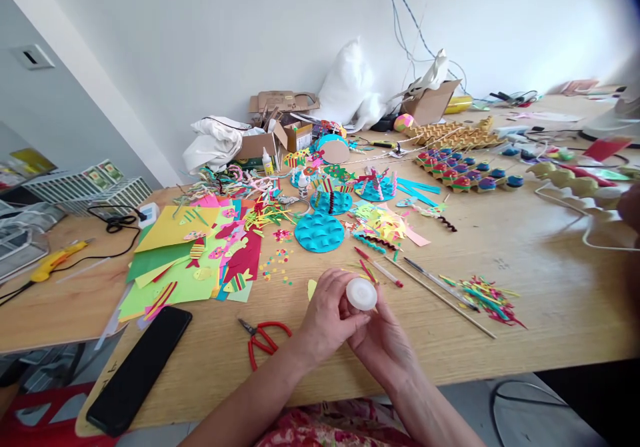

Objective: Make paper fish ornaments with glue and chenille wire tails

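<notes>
Both hands work on one small container [361, 295], held just above the bench [550, 287], close to the middle of its front edge. The left hand [327, 310] is gripping it with fingers curled around the near side; the right hand [383, 340] is closed on it too, cupping from beneath and beside. Its pale lid faces up, and the body is mostly hidden by fingers. The double grip probably keeps it upright and steady — a small round thing could slip or tip.

Red-handled cutters [257, 331] lie near the front edge, left of the left hand, seemingly placed for easy reach. A phone [143, 367] rests by the front left corner, apart from the craft pieces. Coloured paper [190, 283] is spread along the left edge, with cut fish on top, perhaps kept together as stock. To the right of the hands lie a red pen [379, 267], a thin stick [445, 301] and a heap of shreds [493, 298].

The bench top is light wood, crowded towards its back edge — cardboard boxes [260, 147] and a white bag [347, 80] stand there, before a plain pale wall [250, 27].
</notes>
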A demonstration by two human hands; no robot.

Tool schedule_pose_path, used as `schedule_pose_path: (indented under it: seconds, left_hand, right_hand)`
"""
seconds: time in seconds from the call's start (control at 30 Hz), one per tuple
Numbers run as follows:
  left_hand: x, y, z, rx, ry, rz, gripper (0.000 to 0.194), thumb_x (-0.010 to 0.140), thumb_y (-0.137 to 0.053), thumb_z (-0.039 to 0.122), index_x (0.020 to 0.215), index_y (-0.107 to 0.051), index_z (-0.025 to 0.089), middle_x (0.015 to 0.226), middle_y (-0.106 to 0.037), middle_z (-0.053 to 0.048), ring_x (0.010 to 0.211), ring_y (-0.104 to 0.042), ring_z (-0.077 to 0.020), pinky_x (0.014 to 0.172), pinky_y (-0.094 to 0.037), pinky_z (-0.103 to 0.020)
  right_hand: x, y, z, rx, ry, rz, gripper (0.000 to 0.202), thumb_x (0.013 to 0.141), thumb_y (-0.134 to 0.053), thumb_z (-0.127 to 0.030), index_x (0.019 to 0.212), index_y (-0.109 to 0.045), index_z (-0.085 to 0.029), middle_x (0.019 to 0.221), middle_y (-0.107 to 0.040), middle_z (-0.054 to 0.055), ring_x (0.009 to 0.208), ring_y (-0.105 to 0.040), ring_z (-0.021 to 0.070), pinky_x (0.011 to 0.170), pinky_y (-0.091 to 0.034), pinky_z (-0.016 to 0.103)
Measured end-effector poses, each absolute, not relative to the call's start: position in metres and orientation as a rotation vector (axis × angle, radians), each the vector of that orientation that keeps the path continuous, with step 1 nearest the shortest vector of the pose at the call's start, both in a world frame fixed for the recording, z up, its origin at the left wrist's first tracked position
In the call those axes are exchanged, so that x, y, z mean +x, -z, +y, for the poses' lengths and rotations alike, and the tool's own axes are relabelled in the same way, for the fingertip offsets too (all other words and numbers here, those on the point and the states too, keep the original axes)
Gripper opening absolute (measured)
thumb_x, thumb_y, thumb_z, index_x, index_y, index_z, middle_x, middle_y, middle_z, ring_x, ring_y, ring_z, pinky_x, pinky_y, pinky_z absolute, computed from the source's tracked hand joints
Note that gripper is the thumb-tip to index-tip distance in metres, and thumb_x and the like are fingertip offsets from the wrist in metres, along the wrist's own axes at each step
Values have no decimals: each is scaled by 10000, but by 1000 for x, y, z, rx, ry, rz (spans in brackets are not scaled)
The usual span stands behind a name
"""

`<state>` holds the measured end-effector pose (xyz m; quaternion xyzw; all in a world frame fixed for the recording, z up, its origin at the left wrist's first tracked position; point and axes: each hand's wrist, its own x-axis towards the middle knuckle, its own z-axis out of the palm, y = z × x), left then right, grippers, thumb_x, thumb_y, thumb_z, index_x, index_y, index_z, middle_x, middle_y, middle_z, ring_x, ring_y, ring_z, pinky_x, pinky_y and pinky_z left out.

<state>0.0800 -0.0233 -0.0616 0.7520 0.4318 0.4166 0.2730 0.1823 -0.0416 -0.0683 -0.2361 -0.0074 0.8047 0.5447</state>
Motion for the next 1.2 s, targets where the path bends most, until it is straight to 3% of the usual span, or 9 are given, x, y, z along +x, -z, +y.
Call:
schedule_pose_path:
  seconds: [0.13, 0.23, 0.37, 0.47, 0.57, 0.63, 0.83, 1.0, 1.2]
  left_hand:
    - [81, 57, -21, 1975, -1174, 1168, 342, 654, -666, 139, 974, -554, 183, 1015, -599, -61, 1022, -515, -216, 920, -414, -392]
    - [77, 51, -21, 1972, -1197, 1175, 383, 632, -686, 158, 988, -550, 184, 1017, -600, -66, 1001, -529, -221, 899, -429, -387]
    - [73, 51, -19, 1988, -1205, 1239, 383, 619, -701, 204, 972, -552, 179, 974, -610, -66, 955, -547, -220, 873, -440, -385]
    - [74, 53, -17, 2017, -1186, 1284, 382, 613, -711, 244, 957, -560, 179, 945, -619, -63, 920, -555, -224, 845, -449, -394]
    - [79, 56, -17, 2052, -1170, 1265, 392, 604, -723, 269, 951, -570, 168, 926, -632, -68, 900, -563, -227, 826, -456, -385]
    - [83, 59, -18, 2095, -1161, 1242, 390, 597, -723, 269, 939, -575, 151, 916, -636, -80, 887, -564, -233, 819, -456, -386]
    - [88, 66, -21, 2192, -1095, 1209, 379, 653, -680, 279, 986, -560, 143, 953, -632, -86, 931, -546, -235, 853, -438, -398]
    - [65, 62, -18, 2251, -887, 1214, 579, 680, -678, 338, 1184, -458, 156, 1166, -569, -108, 1086, -503, -245, 948, -399, -416]
    - [11, 56, -17, 2192, -879, 1377, 231, 793, -429, 113, 949, -574, 202, 942, -644, -56, 895, -598, -202, 803, -501, -344]
  right_hand:
    - [187, 71, -43, -650, -1933, -186, 344, 686, -616, -543, 829, -645, -231, 789, -703, -10, 707, -641, 120, 641, -519, 219]
    - [203, 79, -45, -879, -1939, -470, 418, 678, -568, -614, 776, -619, -210, 631, -650, 11, 548, -595, 133, 504, -482, 238]
    - [230, 82, -49, -1260, -1413, -915, 314, 698, -616, -495, 848, -580, -221, 509, -499, -42, 434, -439, 100, 394, -365, 203]
    - [239, 77, -50, -1345, -1003, -1156, 312, 688, -636, -435, 929, -565, -250, 639, -549, -11, 570, -513, 143, 497, -439, 246]
    - [235, 76, -49, -1304, -881, -1380, 435, 663, -647, -423, 1050, -530, -264, 1009, -594, 62, 879, -567, 226, 729, -483, 345]
    - [230, 80, -47, -1300, -869, -1470, 462, 670, -639, -422, 1081, -504, -259, 1100, -566, 76, 956, -553, 246, 803, -464, 390]
    - [227, 84, -44, -1388, -760, -1554, 379, 689, -613, -452, 980, -522, -227, 947, -615, 63, 802, -606, 216, 707, -492, 358]
    - [255, 71, -42, -1536, -615, -1542, 379, 665, -606, -502, 916, -544, -224, 846, -651, 50, 770, -625, 233, 658, -482, 339]
    - [302, 73, -30, -1915, -511, -1284, 504, 586, -594, -588, 932, -553, -224, 876, -671, 69, 775, -645, 289, 618, -470, 377]
